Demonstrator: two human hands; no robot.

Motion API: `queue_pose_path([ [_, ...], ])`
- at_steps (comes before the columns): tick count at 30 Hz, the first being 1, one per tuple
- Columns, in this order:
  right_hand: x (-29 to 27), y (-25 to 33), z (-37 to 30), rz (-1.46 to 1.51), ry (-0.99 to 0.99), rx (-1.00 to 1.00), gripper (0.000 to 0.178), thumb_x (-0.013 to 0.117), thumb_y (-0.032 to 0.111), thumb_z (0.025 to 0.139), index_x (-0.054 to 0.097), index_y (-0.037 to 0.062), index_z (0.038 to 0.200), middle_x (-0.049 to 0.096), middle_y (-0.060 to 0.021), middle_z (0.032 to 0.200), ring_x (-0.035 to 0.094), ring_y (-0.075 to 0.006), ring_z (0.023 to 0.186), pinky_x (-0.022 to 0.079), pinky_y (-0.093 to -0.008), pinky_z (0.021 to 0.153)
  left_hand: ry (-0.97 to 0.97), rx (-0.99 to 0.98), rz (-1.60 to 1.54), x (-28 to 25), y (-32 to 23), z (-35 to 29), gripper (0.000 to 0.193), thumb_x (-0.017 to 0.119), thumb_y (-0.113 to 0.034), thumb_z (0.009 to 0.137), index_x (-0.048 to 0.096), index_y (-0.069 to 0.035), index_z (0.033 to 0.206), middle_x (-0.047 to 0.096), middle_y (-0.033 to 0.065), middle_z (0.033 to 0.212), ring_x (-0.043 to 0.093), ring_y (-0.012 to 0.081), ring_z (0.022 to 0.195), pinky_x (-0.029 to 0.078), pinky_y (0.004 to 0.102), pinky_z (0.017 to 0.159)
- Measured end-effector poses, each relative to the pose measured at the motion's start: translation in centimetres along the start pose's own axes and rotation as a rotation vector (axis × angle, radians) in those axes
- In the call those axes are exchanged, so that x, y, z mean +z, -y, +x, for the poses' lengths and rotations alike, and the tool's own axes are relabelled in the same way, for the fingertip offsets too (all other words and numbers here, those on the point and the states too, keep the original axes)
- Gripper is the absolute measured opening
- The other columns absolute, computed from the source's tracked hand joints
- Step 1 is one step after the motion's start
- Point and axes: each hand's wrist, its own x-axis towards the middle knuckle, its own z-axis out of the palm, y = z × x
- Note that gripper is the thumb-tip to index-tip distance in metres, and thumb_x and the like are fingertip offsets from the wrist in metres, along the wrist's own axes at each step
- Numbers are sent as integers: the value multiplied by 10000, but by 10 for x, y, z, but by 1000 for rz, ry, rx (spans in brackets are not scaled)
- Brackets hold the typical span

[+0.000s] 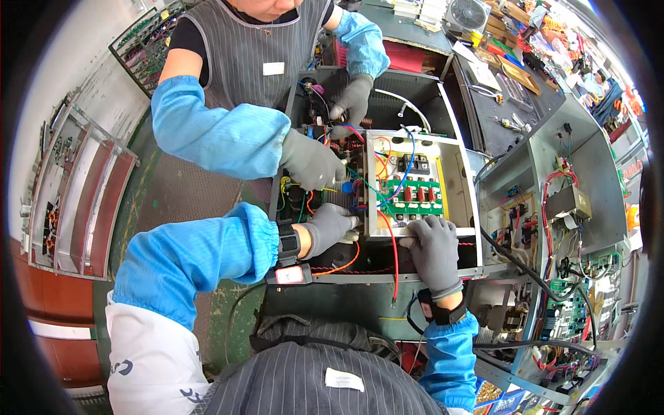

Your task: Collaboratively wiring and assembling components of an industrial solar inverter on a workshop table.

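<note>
An open grey metal cabinet [453, 145] lies before me, with wires and copper coils inside. Over its right part sits a metal frame [456, 183] carrying a green circuit board [395, 207] with red components and black modules. My right hand [434, 252], in a grey glove, is closed over the near edge of this frame, thumb to the left. Beside the frame's near left corner, my gloved left hand [330, 228] reaches in with fingers bent together; what they hold is hidden. A red wire [395, 256] hangs over the front between my hands.
Opposite me, a co-worker's gloved hands [311, 162] work among the wires at the cabinet's left. Another open cabinet [574, 152] with wiring stands at right, with a black cable [515, 259] running across. A rack [83, 194] stands left; a fan [468, 14] is at the back.
</note>
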Motion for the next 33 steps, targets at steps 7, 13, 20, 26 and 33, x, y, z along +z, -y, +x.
queue_pose_path([
  [7,0,-4,-1,-40,35,0,249,768,283,840,700,119,1014,640,-107,945,631,-326,946,478,-483,860,70,-49,-146,-5,-1,-11,251,621,-147,1047,682,54,1184,736,110,1058,734,193,912,626,339,867],
  [13,2,-6,-3,-12,1,-15,240,767,228,814,697,116,1015,640,-107,938,633,-332,936,471,-477,882,96,-25,-232,-21,-25,-38,238,619,-172,1056,657,3,1212,698,80,1085,706,188,970,613,347,902],
  [20,6,-9,-7,-81,-14,-34,254,737,215,833,698,129,1069,636,-93,972,620,-340,961,481,-478,870,276,-4,-561,-41,-40,-93,226,615,-191,1065,629,-21,1213,701,79,1127,709,182,1036,618,367,953],
  [26,7,-10,-7,-84,-1,-52,291,738,241,832,696,152,1106,640,-73,979,633,-304,986,483,-456,899,235,-49,-972,-31,-35,-145,215,628,-135,1032,657,-46,1227,714,118,1157,717,211,1007,624,322,852],
  [33,4,-8,-5,-31,-23,-28,299,702,168,799,716,135,1096,643,-134,931,635,-363,908,508,-497,759,484,165,-1138,-13,-18,-170,216,587,-91,1045,638,-59,1253,681,100,1115,679,194,974,587,328,832],
])
